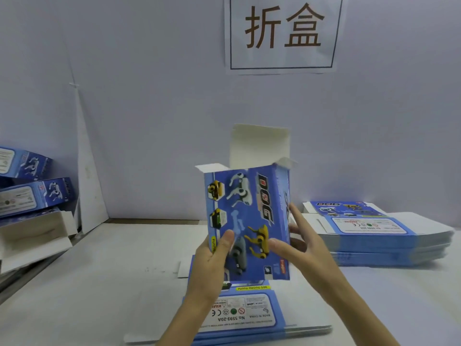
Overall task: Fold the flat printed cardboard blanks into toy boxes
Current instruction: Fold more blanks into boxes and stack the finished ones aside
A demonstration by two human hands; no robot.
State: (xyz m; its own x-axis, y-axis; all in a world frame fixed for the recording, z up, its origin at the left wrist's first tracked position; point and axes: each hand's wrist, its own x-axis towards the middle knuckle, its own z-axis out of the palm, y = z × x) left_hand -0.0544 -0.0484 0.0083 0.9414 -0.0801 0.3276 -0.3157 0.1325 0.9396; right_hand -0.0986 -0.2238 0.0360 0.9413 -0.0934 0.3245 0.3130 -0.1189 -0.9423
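Observation:
A blue toy box point(249, 208) printed with robot dogs and "DOG" stands upright in front of me, squared up into a tube with its white top flaps open and pointing up. My left hand point(212, 260) grips its lower left edge, thumb on the front face. On the lower right corner my right hand point(296, 236) holds the box, fingers spread along the side panel. Under the box lies a small pile of flat blanks point(249, 313) at the table's near edge.
A tall stack of flat blue blanks point(374, 233) lies on the white table at the right. Several folded boxes point(32, 193) are piled at the left against a grey wall. A paper sign point(283, 33) hangs on the wall behind.

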